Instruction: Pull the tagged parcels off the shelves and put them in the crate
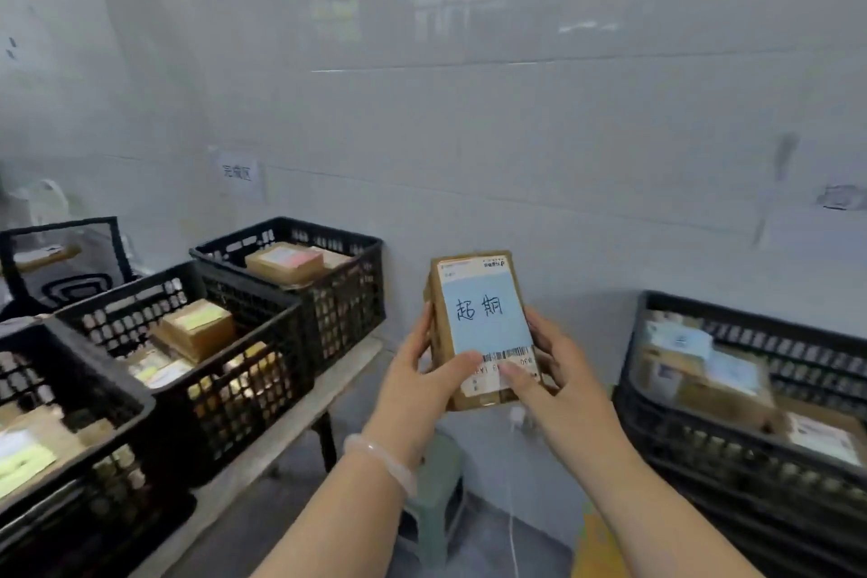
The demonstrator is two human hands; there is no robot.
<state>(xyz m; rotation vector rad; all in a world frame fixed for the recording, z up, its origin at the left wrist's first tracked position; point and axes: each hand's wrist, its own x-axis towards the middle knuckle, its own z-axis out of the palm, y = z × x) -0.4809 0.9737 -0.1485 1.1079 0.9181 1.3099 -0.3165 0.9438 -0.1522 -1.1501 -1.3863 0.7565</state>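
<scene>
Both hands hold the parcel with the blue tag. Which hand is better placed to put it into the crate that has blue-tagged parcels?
Probably the right hand: it grips the parcel on its right edge, and that crate stands to the right, on its side. The left hand would have to reach across.

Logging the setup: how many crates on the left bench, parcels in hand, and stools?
Black crates on the bench: 3
Held parcel, gripped by left hand and right hand: 1
Green stool: 1
Total: 5
</scene>
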